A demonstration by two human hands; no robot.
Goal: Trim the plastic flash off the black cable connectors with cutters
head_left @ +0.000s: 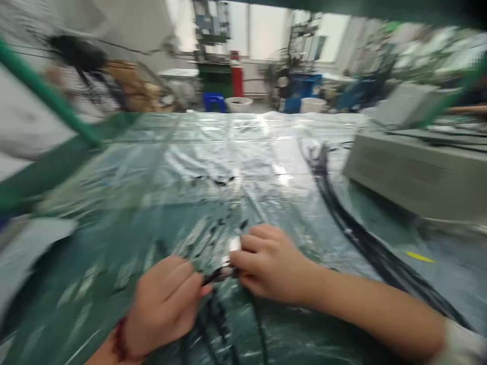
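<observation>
My left hand (165,301), with a dark red band at the wrist, is closed on a thin black cable (212,277). To its right my right hand (272,261) pinches a small white piece (235,245), blurred, at the cable's other end; whether it is a label or a connector I cannot tell. Between the two hands only a short stretch of cable shows. Several more black cables (218,324) lie below the hands on the plastic-covered table (114,203). Small dark cable ends and clear strips lie just beyond my fingers.
A thick bundle of black cables (335,208) runs down the right side. Beyond it stand a grey box (411,172) and a yellow strip (419,257). Green frame bars (45,91) border the left. Blurred machines, white buckets (239,104) and a blue stool (214,101) stand behind.
</observation>
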